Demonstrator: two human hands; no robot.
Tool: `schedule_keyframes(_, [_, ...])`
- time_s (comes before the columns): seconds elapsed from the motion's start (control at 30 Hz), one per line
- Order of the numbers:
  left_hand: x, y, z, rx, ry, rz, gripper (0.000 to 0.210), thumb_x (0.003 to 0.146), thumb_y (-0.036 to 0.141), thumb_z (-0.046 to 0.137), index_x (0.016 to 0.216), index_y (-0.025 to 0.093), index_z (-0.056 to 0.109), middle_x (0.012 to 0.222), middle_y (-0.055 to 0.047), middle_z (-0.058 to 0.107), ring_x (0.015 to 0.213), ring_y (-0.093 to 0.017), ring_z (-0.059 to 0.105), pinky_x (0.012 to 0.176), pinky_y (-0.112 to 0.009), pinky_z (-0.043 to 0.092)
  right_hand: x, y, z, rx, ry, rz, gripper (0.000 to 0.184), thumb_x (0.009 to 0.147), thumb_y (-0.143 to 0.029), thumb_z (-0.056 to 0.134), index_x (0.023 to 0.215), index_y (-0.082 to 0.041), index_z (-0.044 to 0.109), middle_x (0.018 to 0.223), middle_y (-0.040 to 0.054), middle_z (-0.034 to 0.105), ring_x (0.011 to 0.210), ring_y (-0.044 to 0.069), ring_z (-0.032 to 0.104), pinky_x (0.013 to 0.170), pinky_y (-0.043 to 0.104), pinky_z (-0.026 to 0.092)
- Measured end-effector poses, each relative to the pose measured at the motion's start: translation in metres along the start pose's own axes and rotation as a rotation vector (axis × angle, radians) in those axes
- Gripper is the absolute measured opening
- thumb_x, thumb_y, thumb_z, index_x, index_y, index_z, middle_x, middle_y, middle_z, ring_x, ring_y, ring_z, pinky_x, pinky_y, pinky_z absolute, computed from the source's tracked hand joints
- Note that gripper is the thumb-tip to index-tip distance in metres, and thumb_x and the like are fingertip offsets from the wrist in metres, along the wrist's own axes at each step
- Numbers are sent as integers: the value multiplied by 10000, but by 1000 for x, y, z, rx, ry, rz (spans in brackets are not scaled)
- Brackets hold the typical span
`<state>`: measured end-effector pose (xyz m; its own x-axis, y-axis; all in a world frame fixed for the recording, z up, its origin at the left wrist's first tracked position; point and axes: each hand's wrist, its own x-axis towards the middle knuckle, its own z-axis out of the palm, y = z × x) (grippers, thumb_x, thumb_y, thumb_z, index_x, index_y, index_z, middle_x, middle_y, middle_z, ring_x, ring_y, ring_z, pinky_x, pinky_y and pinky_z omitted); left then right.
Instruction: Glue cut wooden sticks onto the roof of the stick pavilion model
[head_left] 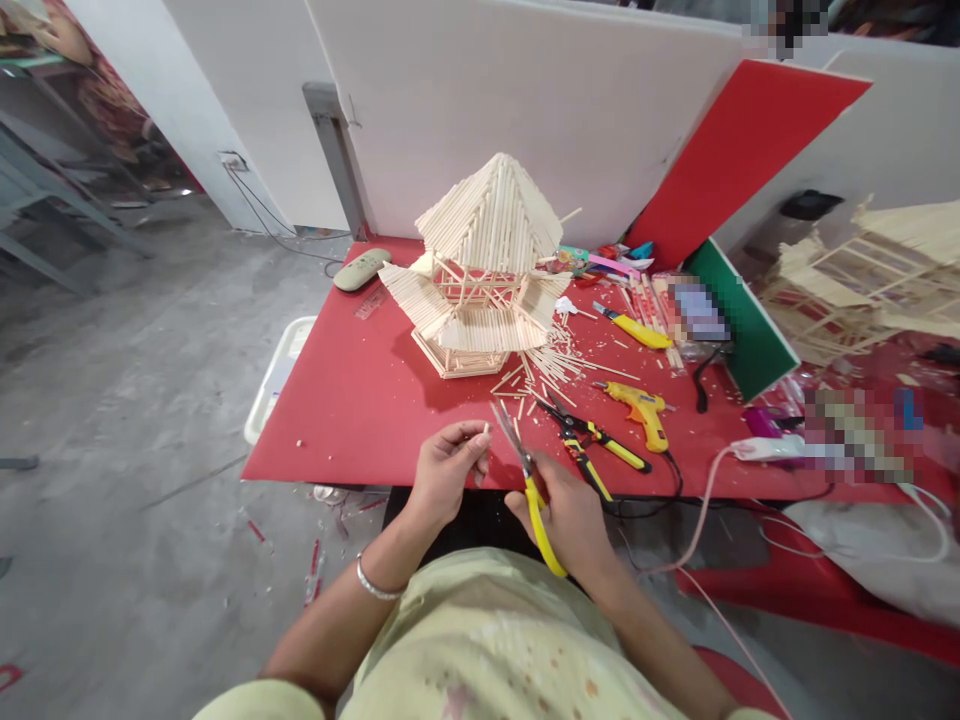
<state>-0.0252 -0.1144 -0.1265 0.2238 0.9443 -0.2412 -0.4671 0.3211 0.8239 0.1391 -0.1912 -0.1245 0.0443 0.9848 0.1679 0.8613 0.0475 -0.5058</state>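
Note:
My left hand is closed in a pinch near the table's front edge, with the pale tip of a short wooden stick showing at the fingertips. Beside it, my right hand grips yellow-handled scissors, their metal blades pointing away from me and up toward the left. The blades are close to the stick but apart from it. Beyond both hands stands a small pavilion model built of wooden sticks, with a pointed roof and a flared lower roof. Loose cut sticks lie scattered at its right.
Right of my hands on the red table lie black-and-yellow pliers, a yellow glue gun and a yellow utility knife. A glasses case sits at the back left. A green board stands at the right, near a white power strip.

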Motion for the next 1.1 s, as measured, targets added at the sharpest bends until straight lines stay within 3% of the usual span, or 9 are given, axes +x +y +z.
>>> schedule_keyframes(0.1, [1, 0, -1, -4, 6, 5, 379, 678, 383, 868, 902, 123, 707, 551, 31, 609, 454, -60, 525, 419, -154, 424, -2, -7, 2, -107, 14, -26, 544, 900, -479, 578, 1344, -166, 549, 1090, 123, 730, 935, 269, 712, 740, 339, 513])
schedule_keyframes(0.43, [-2, 1, 2, -33, 30, 16, 343, 660, 329, 881, 902, 116, 766, 617, -1, 652, 460, -71, 560, 418, -172, 469, -1, -11, 10, -276, 29, 13, 494, 937, -401, 547, 1387, -198, 530, 1105, 118, 709, 911, 261, 689, 697, 325, 465])
schedule_keyframes(0.6, [-4, -2, 4, 24, 71, 123, 309, 690, 328, 859, 932, 149, 788, 721, -7, 650, 548, -93, 605, 435, -183, 492, 0, -16, 9, -209, 13, 35, 475, 962, -440, 509, 1369, -197, 538, 1103, 109, 714, 914, 259, 695, 706, 328, 475])
schedule_keyframes(0.87, [-5, -12, 2, 145, 88, 267, 200, 804, 319, 781, 967, 203, 792, 756, 11, 615, 509, -70, 584, 492, -210, 517, 1, -22, 10, -43, -49, 76, 441, 954, -426, 515, 1335, -208, 559, 1082, 92, 747, 893, 250, 719, 717, 312, 488])
schedule_keyframes(1.1, [-12, -13, 8, 129, 93, 298, 207, 803, 327, 787, 972, 207, 795, 767, 12, 601, 546, -88, 621, 515, -231, 560, 2, -21, 13, 92, -62, 85, 288, 946, -324, 497, 1186, -222, 619, 862, 44, 749, 713, 200, 697, 629, 261, 441])
